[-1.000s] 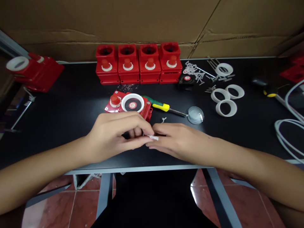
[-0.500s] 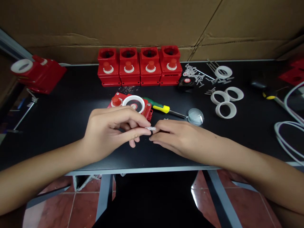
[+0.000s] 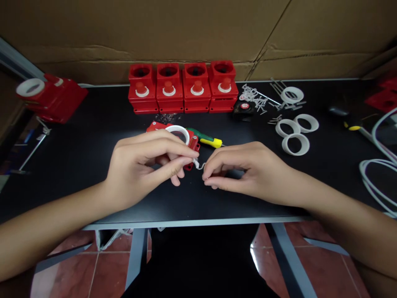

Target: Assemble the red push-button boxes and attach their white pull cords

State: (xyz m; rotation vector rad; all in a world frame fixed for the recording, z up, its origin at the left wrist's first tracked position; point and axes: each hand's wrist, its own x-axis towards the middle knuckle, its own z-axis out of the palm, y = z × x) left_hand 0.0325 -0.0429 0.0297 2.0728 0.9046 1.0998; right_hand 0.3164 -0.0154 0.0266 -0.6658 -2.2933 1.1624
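A small white stringy piece (image 3: 196,164) is pinched between the thumb and forefinger of my left hand (image 3: 149,165). From it a thin curled white strand (image 3: 201,167) runs to the fingertips of my right hand (image 3: 245,171), which are closed on its end. Both hands hover over the near middle of the black table. Behind my left hand lies a red housing with a white ring (image 3: 192,145), partly hidden by the fingers. A green and yellow screwdriver (image 3: 212,141) rests just beyond my right hand, its shaft mostly covered.
Four red boxes (image 3: 167,99) stand in a row at the back. Another red unit (image 3: 66,99) is at the left. White rings (image 3: 295,144), small white parts (image 3: 256,98) and a black tape measure (image 3: 244,111) lie to the right. A white cable (image 3: 372,182) coils at the right edge.
My right hand has risen and turned, its fingertips now slightly farther from my left hand with a strand stretched between them. It now covers the screwdriver's shaft and the clear round piece.
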